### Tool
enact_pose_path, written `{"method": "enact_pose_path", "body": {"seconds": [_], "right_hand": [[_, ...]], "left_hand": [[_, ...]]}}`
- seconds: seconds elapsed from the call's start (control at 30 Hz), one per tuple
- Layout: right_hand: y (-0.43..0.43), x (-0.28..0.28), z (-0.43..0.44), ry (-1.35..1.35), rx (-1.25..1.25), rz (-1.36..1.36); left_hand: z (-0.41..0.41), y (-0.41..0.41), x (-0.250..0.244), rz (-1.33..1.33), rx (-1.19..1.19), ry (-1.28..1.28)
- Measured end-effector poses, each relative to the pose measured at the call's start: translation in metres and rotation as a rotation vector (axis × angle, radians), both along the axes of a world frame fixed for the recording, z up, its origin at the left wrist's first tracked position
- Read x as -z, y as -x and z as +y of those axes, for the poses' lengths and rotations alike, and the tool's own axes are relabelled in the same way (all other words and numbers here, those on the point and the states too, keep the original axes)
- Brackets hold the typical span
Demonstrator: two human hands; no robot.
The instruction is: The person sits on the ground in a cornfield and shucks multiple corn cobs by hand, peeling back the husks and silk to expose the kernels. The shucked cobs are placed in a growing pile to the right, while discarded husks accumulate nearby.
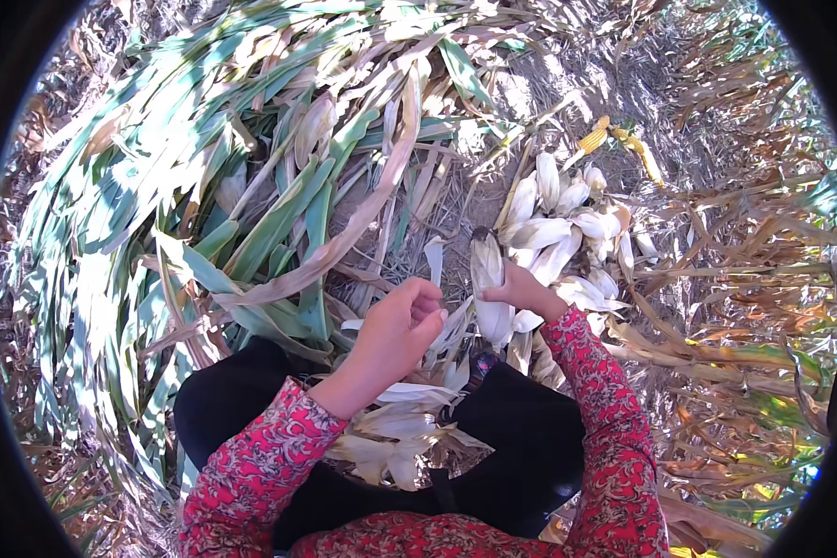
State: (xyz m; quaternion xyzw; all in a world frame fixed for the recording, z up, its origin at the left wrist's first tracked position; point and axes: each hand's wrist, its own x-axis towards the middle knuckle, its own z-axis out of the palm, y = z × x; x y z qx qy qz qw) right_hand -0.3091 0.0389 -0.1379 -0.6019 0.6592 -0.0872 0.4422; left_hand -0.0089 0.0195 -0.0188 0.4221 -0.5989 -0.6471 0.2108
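Note:
My right hand point(522, 287) is closed around an ear of corn in its pale husk point(489, 268), its dark tip pointing away from me. The thumb lies across the husk. My left hand point(410, 322) hovers to the left of that ear with curled fingers, thumb near the fingertips; whether something thin is between them I cannot tell. Just beyond my right hand lies a pile of corn ears in whitish husks point(545, 234). Stripped husk leaves point(397, 446) lie on the ground between my knees.
Long cut corn stalks with green leaves point(132, 230) form a large heap at the left and far side. Bare yellow corn cobs point(593, 139) lie beyond the husked pile. Dry stalks and brown leaves point(739, 279) spread along the right. Straw-littered soil point(481, 188) shows between heap and pile.

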Motion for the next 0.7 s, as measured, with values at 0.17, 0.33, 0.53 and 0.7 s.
{"method": "enact_pose_path", "body": {"seconds": [0.17,0.33,0.53,0.7], "right_hand": [[-0.086,-0.103,-0.013,-0.151,0.240,-0.459],[-0.132,-0.145,0.015,0.077,0.159,-0.602],[-0.150,-0.147,0.033,0.194,0.601,-0.739],[-0.161,-0.144,0.020,0.225,0.691,-0.921]], "left_hand": [[0.010,-0.003,0.020,0.005,-0.106,-0.098],[0.014,-0.008,-0.001,0.366,-0.051,-0.374],[0.024,-0.015,-0.001,0.417,0.032,-0.521],[0.030,-0.017,-0.006,0.529,-0.014,-0.704]]}}
